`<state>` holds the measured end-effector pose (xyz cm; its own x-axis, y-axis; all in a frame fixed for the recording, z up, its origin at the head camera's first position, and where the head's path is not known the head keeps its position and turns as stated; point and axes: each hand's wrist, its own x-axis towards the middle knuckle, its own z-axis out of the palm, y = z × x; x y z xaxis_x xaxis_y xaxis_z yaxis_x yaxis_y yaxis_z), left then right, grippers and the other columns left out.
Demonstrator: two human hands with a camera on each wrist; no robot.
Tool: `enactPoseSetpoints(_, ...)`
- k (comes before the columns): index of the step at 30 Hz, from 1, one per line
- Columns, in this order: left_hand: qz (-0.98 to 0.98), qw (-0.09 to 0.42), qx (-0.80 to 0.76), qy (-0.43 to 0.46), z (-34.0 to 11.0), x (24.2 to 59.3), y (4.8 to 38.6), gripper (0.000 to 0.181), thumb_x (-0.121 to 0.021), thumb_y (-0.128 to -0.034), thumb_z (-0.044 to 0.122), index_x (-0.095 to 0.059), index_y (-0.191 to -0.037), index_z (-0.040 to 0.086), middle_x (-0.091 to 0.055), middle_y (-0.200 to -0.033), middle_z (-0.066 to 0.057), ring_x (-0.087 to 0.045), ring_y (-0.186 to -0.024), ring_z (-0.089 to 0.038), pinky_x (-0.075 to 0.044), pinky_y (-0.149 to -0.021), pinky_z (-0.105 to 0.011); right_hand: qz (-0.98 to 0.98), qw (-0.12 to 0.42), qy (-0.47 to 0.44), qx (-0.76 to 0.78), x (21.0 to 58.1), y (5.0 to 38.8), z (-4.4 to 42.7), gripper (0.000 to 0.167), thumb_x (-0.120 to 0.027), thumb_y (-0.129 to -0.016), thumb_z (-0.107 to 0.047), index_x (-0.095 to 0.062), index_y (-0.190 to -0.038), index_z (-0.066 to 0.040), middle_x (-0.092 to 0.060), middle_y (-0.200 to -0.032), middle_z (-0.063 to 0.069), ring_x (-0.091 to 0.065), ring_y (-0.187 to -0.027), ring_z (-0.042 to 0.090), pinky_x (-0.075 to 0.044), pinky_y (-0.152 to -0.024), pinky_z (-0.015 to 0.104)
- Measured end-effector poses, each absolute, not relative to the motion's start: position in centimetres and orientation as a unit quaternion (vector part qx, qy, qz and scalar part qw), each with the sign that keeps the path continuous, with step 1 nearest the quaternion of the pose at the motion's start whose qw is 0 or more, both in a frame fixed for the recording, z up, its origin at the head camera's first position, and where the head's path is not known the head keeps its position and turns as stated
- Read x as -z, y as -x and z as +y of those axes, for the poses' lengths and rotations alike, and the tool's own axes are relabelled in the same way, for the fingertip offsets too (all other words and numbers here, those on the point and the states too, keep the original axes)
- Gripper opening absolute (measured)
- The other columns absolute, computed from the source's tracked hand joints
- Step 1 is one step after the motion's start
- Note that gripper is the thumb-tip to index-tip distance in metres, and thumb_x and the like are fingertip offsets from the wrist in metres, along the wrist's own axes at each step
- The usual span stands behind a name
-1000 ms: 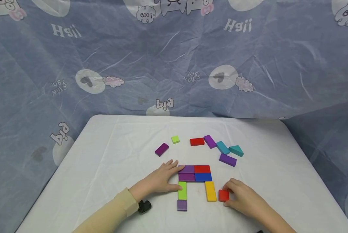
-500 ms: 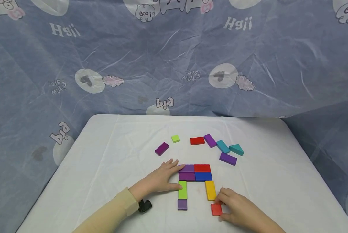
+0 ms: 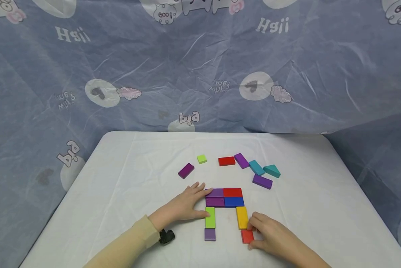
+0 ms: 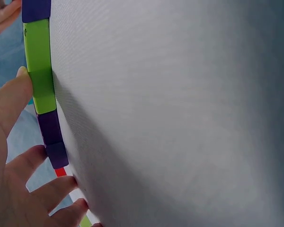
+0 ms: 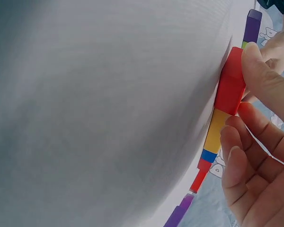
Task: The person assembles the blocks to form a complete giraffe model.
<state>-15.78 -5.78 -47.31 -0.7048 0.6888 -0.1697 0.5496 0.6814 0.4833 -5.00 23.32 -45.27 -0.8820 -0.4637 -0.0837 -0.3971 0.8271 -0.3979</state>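
Observation:
A red square block (image 3: 247, 236) lies against the lower end of the yellow block (image 3: 242, 217), pinched between the thumb and finger of my right hand (image 3: 271, 236). In the right wrist view the red block (image 5: 230, 85) meets the yellow one (image 5: 216, 131). My left hand (image 3: 183, 204) is spread, its thumb touching the lime block (image 3: 210, 217) and a fingertip on the upper purple block (image 3: 215, 192). The left wrist view shows the thumb against the lime block (image 4: 39, 66). Below the lime block sits a small purple block (image 3: 210, 234); red (image 3: 232, 192) and blue (image 3: 234, 201) blocks form the top's right part.
Farther back on the white table (image 3: 147, 163) lie a dark purple block (image 3: 186, 171), a small lime block (image 3: 202, 159), a red block (image 3: 226, 161), a teal triangle (image 3: 272, 171) and several other pieces. A patterned blue cloth (image 3: 173, 67) hangs behind the table.
My right hand has brought the red square leftward and nearer to me, then slightly up against the yellow block's lower end. The left hand has stayed in place.

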Motion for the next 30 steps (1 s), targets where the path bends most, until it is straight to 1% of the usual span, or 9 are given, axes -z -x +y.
enactPoseSetpoints(8,0.902,0.171,-0.204,-0.340,-5.7,47.3,15.8,0.079,-0.069,-0.0874,0.051,-0.035,-0.154,0.024,-0.029,-0.161,-0.011,-0.020,-0.152,-0.032,-0.021,-0.122,-0.052,0.951,0.085,0.227,0.193,45.2,5.1,23.3,0.041,-0.087,-0.070,-0.043,-0.062,-0.094,-0.021,-0.049,-0.085,-0.015,-0.044,-0.076,-0.001,-0.051,-0.067,0.018)
enactPoseSetpoints(18,0.902,0.174,-0.202,-0.341,-5.8,47.6,15.8,0.079,-0.068,-0.0878,0.052,-0.034,-0.154,0.027,-0.029,-0.162,-0.010,-0.019,-0.152,-0.031,-0.020,-0.122,-0.052,0.954,0.103,0.205,0.194,45.5,5.0,23.1,0.040,-0.086,-0.071,-0.040,-0.061,-0.096,-0.020,-0.047,-0.083,-0.015,-0.045,-0.075,-0.001,-0.050,-0.067,0.017)
enactPoseSetpoints(21,0.902,0.172,-0.201,-0.342,-5.8,47.6,15.8,0.079,-0.068,-0.0879,0.052,-0.034,-0.154,0.027,-0.029,-0.162,-0.010,-0.019,-0.152,-0.031,-0.020,-0.122,-0.052,0.955,0.102,0.202,0.189,45.4,5.0,23.0,0.042,-0.086,-0.071,-0.042,-0.061,-0.097,-0.021,-0.047,-0.083,-0.015,-0.045,-0.076,-0.001,-0.052,-0.069,0.018)
enactPoseSetpoints(26,0.900,0.170,-0.205,-0.346,-5.8,47.4,15.8,0.078,-0.068,-0.0880,0.050,-0.035,-0.154,0.025,-0.030,-0.161,-0.012,-0.020,-0.152,-0.033,-0.021,-0.121,-0.054,0.960,0.094,0.182,0.190,44.8,5.3,23.5,0.043,-0.083,-0.073,-0.048,-0.064,-0.102,-0.022,-0.052,-0.090,-0.015,-0.050,-0.082,0.000,-0.057,-0.077,0.025)
enactPoseSetpoints(28,0.899,0.170,-0.207,-0.346,-5.8,47.3,15.7,0.078,-0.068,-0.0881,0.050,-0.035,-0.154,0.024,-0.030,-0.161,-0.012,-0.020,-0.152,-0.033,-0.021,-0.121,-0.054,0.965,0.078,0.159,0.191,44.4,5.9,23.8,0.040,-0.082,-0.076,-0.045,-0.066,-0.104,-0.022,-0.057,-0.097,-0.012,-0.055,-0.089,0.004,-0.058,-0.083,0.030)
enactPoseSetpoints(30,0.899,0.170,-0.208,-0.346,-5.8,47.2,15.7,0.078,-0.069,-0.0879,0.050,-0.036,-0.154,0.023,-0.030,-0.161,-0.013,-0.021,-0.151,-0.033,-0.021,-0.121,-0.054,0.972,0.049,0.139,0.185,44.1,6.9,24.4,0.038,-0.082,-0.078,-0.038,-0.068,-0.108,-0.019,-0.061,-0.106,-0.004,-0.059,-0.098,0.012,-0.058,-0.087,0.037)
